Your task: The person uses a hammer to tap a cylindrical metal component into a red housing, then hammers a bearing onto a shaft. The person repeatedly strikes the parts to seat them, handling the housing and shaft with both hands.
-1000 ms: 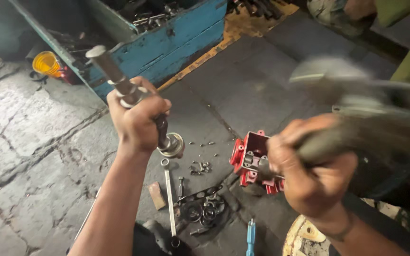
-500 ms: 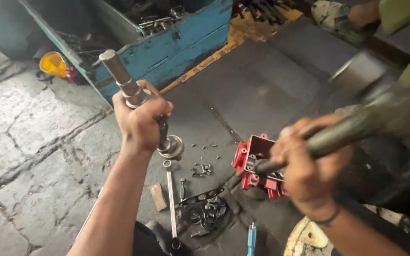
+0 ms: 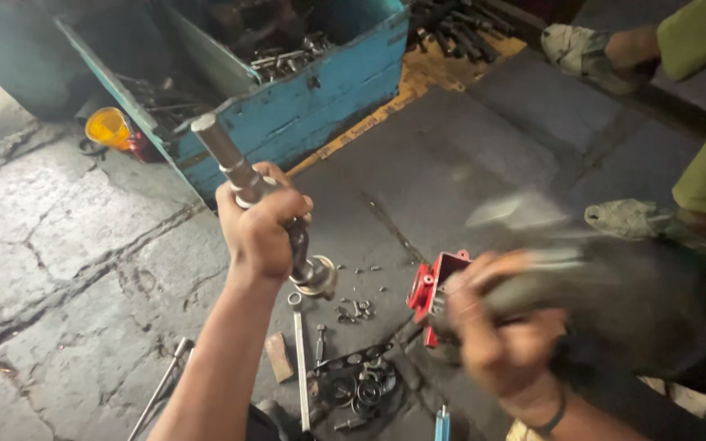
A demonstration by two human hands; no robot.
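Note:
My left hand (image 3: 259, 229) grips a steel shaft (image 3: 230, 159) held upright and tilted, with a round brass-coloured end (image 3: 316, 276) near the floor. My right hand (image 3: 500, 331) is blurred and closed around the handle of a hammer (image 3: 533, 282), whose head is smeared by motion above a red metal housing (image 3: 439, 286) standing on the floor. The hammer's exact contact with anything cannot be made out.
A blue metal toolbox (image 3: 328, 90) full of parts stands behind. A yellow cup (image 3: 108, 128) sits at its left. Loose nuts, rings and a long rod (image 3: 300, 359) lie on the floor. Another person's sandalled feet (image 3: 639, 220) stand at the right.
My right hand has swung the hammer down from a raised position toward the red housing. The left hand keeps hold of the shaft almost in place.

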